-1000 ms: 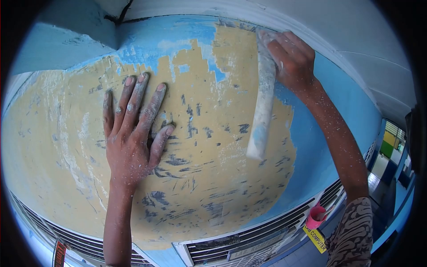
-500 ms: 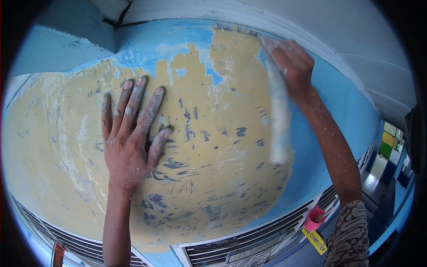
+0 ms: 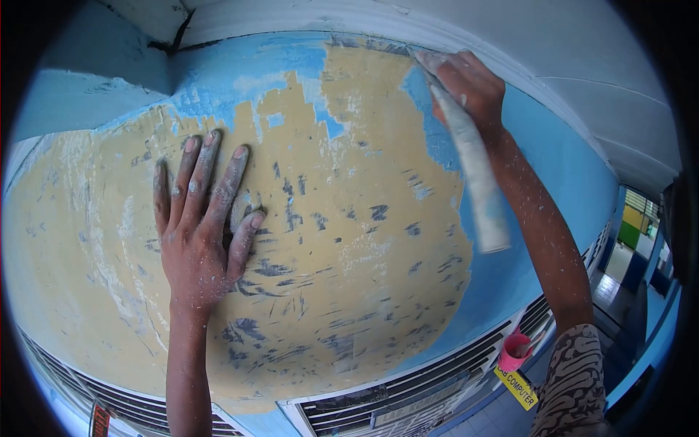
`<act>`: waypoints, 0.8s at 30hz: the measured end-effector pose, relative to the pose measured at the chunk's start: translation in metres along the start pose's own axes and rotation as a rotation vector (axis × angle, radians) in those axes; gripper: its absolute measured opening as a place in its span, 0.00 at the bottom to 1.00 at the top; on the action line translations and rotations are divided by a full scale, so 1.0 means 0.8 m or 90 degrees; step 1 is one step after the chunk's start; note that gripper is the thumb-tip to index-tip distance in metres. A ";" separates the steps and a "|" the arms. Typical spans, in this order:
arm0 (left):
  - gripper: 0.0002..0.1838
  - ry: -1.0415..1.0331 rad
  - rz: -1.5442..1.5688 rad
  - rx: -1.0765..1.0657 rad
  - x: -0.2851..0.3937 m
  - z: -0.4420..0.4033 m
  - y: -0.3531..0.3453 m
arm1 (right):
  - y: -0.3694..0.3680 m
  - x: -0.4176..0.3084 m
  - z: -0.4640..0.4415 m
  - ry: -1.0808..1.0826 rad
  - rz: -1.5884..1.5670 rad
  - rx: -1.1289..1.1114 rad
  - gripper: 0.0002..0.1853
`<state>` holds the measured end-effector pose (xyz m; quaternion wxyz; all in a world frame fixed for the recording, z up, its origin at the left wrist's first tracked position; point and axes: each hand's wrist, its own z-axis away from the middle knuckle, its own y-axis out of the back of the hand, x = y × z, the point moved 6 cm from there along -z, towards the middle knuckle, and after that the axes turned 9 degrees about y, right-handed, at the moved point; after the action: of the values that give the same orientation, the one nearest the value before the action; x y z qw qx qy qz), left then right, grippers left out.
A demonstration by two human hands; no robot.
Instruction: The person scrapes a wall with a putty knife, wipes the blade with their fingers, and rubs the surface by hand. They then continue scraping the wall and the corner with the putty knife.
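My left hand (image 3: 195,237), dusted with pale powder, lies flat against the peeled wall (image 3: 364,189) with its fingers stretched out. High up near the ceiling, my right hand (image 3: 472,91) is closed around the upper part of a scraper (image 3: 473,171) with a long, pale, tube-like handle. The handle hangs down past the wrist, slightly smeared by motion. The scraper's upper tip meets the wall at the edge between bare tan surface and blue paint (image 3: 433,124). Most of that end is covered by my fingers.
A white ceiling moulding (image 3: 539,95) borders the wall above. A blue beam (image 3: 95,87) juts out at upper left. Below are louvred windows (image 3: 349,408), a pink cup (image 3: 514,352) and a yellow sign (image 3: 515,388). A corridor stretches away at right.
The scraper's lower end has swung to the right, away from the tan area. My right hand has shifted slightly left in view, along with the wall; my left hand stays flat.
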<state>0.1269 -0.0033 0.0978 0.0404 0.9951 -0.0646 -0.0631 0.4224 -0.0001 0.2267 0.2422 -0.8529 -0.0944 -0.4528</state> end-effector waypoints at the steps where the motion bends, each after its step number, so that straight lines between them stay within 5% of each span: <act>1: 0.33 0.007 0.016 0.003 -0.001 0.001 0.001 | -0.003 -0.012 0.001 0.025 0.030 0.012 0.10; 5: 0.33 0.010 0.011 0.005 -0.001 0.000 0.001 | 0.002 -0.037 -0.004 0.172 0.002 0.038 0.11; 7: 0.34 -0.006 -0.027 0.000 0.001 0.001 -0.001 | 0.007 -0.024 0.003 0.141 -0.016 0.033 0.11; 9: 0.34 -0.006 -0.027 -0.001 0.001 0.000 0.000 | 0.003 0.003 0.010 -0.044 0.007 0.018 0.09; 14: 0.34 -0.008 -0.014 -0.001 0.002 0.001 0.001 | 0.020 -0.097 0.027 0.139 -0.032 0.054 0.08; 17: 0.34 -0.011 -0.030 0.004 0.002 0.000 0.000 | 0.015 -0.038 0.017 -0.006 -0.068 0.034 0.08; 21: 0.33 0.001 0.018 -0.001 0.003 0.002 0.002 | 0.015 -0.077 0.021 0.119 -0.038 0.032 0.08; 24: 0.33 0.003 0.021 0.009 0.002 -0.001 0.002 | 0.008 -0.036 0.025 0.069 -0.011 -0.003 0.07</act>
<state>0.1283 -0.0054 0.0982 0.0343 0.9943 -0.0812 -0.0598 0.4223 0.0061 0.1915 0.2409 -0.8270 -0.0873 -0.5004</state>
